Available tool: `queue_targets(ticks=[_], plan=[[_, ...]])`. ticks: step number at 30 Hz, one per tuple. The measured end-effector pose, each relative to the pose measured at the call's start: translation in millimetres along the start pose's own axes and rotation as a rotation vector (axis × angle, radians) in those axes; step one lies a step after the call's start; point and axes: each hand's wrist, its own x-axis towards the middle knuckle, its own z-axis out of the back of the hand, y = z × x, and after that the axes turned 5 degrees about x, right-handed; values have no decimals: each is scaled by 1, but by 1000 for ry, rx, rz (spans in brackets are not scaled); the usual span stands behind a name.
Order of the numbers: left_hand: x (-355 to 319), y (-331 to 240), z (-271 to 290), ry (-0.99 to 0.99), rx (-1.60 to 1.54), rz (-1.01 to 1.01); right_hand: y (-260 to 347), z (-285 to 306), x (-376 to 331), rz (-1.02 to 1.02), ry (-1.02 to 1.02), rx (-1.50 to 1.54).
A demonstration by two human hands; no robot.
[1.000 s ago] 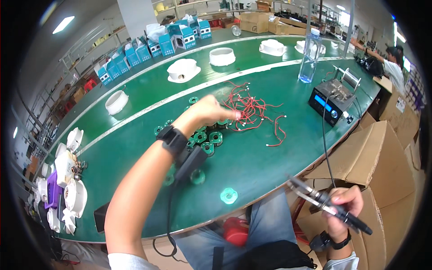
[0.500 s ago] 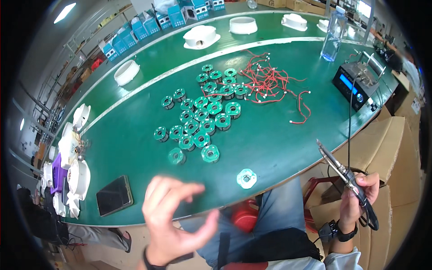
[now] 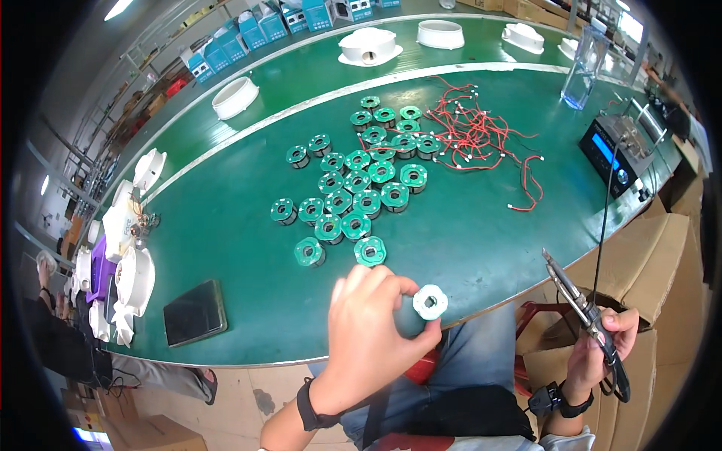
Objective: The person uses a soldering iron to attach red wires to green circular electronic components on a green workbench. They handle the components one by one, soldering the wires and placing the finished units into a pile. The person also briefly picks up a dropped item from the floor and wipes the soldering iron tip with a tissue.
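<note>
In the head view, a green counter [image 3: 233,225] curves across the room, and a white line divides it lengthwise. Beyond this line stand white housings [image 3: 368,46], and behind them a row of blue boxes [image 3: 263,30]. On the near part, many green ring parts [image 3: 366,201] are grouped closely, with tangled red wires [image 3: 474,131] beside them. A clear bottle [image 3: 583,75] and a black soldering station [image 3: 613,154] stand farther right.

The near edge of the counter bends just before the person's legs; a cardboard box [image 3: 632,263] is at its right. Between the phone [image 3: 195,313] and the ring parts extends a broad stretch of green surface.

The left hand [image 3: 376,316], at the near edge, pinches one single ring [image 3: 430,292] between thumb and forefinger; whether it is lifted, I cannot tell. The right hand [image 3: 602,346] is closed around a soldering iron [image 3: 575,289], its tip pointing up-left.
</note>
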Motion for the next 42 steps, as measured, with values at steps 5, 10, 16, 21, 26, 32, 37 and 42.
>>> queue_targets(ticks=[5, 10, 16, 21, 26, 32, 37, 42], plan=[[-13, 3, 36, -62, 60, 32, -3, -3, 0, -31, 1, 30], [-2, 73, 81, -196, 117, 268, -4, -9, -1, -75, 39, 42], [79, 136, 98, -144, 77, 363, -2, -17, -4, -51, 69, 3], [108, 163, 69, 29, 32, 453, -2, -14, -5, -10, 126, 1], [104, 155, 75, 100, 121, 470, -5, -6, -3, -17, 119, -28], [67, 138, 175, -41, -3, 454, -20, -4, -1, 55, 55, 0], [25, 253, 275, -271, 181, 719, -34, -8, 0, 37, 28, -13], [14, 323, 293, -256, 495, 758, -32, -15, 2, 39, 67, -17]])
